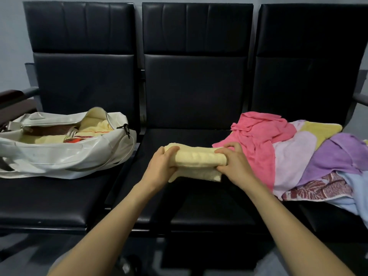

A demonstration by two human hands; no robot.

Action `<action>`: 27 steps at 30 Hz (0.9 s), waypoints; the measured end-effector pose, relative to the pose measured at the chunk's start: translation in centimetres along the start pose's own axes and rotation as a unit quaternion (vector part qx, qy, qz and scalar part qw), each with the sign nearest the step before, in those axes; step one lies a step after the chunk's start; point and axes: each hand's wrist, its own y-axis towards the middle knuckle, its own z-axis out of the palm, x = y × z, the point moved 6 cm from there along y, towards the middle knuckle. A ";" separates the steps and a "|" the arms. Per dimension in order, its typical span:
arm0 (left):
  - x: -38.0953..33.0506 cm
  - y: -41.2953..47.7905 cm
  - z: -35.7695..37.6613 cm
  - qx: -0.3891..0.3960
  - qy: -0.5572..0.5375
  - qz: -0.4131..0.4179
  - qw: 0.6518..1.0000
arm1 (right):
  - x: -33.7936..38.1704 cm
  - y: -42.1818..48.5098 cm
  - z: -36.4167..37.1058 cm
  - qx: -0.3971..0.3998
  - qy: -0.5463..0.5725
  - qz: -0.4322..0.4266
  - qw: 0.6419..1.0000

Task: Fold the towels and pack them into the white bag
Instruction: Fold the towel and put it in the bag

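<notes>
A person standing before a row of three black padded seats grips a pale yellow towel at both ends, holding it across the front half of the middle seat. The left hand wraps the towel's left end, fingers curled over the top and thumb tucked beneath; the right hand clamps the right end in the same way, fingers bent over the upper fold. Both hands are closed firmly around the cloth, which is doubled into a thick, long bundle, with a lower layer hanging loose beneath it toward the seat cushion. On the left-hand seat lies the white bag, slumped on its side with its mouth gaping, and folded yellow cloth with an orange-striped edge shows inside it. The bag sits well apart from the held towel. On the right-hand seat an unfolded heap spreads toward the middle one: a pink towel nearest the right hand and just beside it, then a pale lilac towel, a purple towel, a yellow towel at the back, a red-and-white patterned towel at the front, and a light blue towel at the far edge
</notes>
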 end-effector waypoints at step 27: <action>3.6 -1.2 1.1 0.145 -0.400 -0.172 0.889 | -1.1 0.3 4.8 0.199 0.269 0.106 0.936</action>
